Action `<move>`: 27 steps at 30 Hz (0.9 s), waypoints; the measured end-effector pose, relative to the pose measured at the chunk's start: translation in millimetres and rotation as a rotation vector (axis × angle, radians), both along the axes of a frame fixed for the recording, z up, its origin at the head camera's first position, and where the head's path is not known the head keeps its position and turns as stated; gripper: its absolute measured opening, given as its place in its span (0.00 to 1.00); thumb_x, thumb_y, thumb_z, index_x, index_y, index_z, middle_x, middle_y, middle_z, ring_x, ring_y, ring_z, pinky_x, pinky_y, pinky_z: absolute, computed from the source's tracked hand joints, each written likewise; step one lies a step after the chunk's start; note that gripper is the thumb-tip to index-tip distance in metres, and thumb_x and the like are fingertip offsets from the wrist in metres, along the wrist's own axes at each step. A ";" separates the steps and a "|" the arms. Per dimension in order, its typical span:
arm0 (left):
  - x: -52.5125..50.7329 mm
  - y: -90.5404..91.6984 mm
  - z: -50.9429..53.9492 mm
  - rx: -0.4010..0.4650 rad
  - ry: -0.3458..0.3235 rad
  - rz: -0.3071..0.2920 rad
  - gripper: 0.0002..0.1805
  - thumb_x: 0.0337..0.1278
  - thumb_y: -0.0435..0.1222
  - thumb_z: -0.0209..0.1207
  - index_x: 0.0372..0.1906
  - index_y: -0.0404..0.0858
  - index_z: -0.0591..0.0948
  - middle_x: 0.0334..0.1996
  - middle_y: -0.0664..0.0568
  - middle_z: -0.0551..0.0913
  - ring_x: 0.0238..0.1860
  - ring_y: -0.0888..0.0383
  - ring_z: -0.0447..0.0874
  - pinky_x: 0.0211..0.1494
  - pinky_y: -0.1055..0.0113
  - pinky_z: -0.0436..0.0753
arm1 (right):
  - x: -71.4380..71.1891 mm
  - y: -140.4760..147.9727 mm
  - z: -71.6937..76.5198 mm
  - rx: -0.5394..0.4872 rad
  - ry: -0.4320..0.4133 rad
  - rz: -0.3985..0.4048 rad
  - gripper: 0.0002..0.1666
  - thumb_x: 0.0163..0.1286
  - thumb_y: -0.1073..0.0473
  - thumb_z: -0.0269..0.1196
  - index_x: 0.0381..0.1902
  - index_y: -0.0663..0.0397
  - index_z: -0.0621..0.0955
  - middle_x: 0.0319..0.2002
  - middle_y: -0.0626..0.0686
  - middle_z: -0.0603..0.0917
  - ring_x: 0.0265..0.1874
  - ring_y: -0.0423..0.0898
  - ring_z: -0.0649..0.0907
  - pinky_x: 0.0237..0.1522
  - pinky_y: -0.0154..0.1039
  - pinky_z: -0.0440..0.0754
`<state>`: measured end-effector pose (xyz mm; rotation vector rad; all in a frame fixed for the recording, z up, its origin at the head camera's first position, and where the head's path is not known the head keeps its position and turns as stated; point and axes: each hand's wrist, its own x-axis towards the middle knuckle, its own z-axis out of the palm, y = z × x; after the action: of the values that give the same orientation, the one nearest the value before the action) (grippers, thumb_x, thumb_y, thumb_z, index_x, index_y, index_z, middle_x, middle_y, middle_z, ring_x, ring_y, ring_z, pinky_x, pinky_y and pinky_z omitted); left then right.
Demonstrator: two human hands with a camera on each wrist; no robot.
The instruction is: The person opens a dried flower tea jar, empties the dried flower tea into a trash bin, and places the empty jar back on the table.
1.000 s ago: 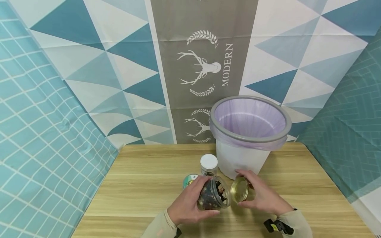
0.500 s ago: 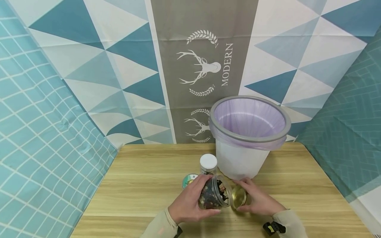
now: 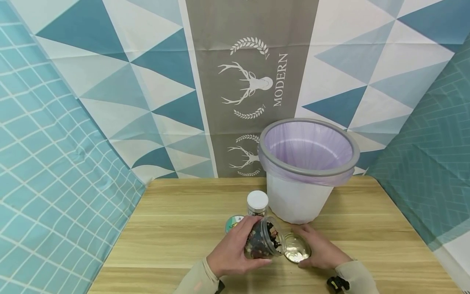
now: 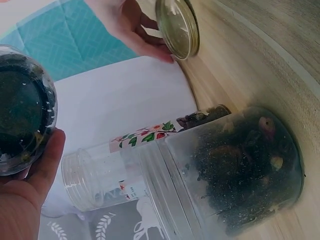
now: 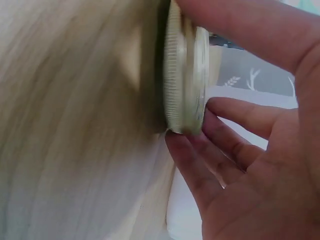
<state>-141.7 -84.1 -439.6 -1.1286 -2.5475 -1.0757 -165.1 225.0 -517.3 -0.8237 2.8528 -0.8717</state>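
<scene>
My left hand [image 3: 235, 247] grips a clear jar [image 3: 257, 243] of dark dried bits, tilted so that its uncovered mouth points right. In the left wrist view, the held jar's base [image 4: 22, 112] faces the camera at the left. Just right of the mouth, my right hand [image 3: 321, 249] holds a gold lid [image 3: 297, 248] by its edge, inner side up, low over the tabletop. Its ridged rim [image 5: 172, 75] lies between thumb and fingertips in the right wrist view; whether it touches the wood is unclear. Part of the jar is hidden by my left fingers.
A white-capped jar [image 3: 258, 201] stands behind the held one, and a round green-and-white top [image 3: 233, 222] is partly hidden by my left hand. Behind them rises a white bin [image 3: 293, 196] lined with a purple bag [image 3: 308, 143]. Wooden tabletop [image 3: 176, 228] extends to the left.
My right hand has lowered the gold lid from an upright tilt to nearly flat by the tabletop. The left hand and its jar have hardly moved.
</scene>
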 end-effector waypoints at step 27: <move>-12.0 -9.2 15.0 0.061 0.126 -0.024 0.50 0.50 0.52 0.76 0.74 0.42 0.65 0.62 0.52 0.77 0.59 0.59 0.79 0.61 0.59 0.83 | 2.4 -11.1 32.8 -0.047 0.438 -0.026 0.36 0.55 0.53 0.80 0.62 0.50 0.83 0.55 0.48 0.82 0.51 0.45 0.84 0.53 0.49 0.86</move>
<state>-153.7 -93.3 -424.6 -1.1744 -2.3949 -1.0457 -162.7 213.8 -484.5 -1.1084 3.2274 -0.8559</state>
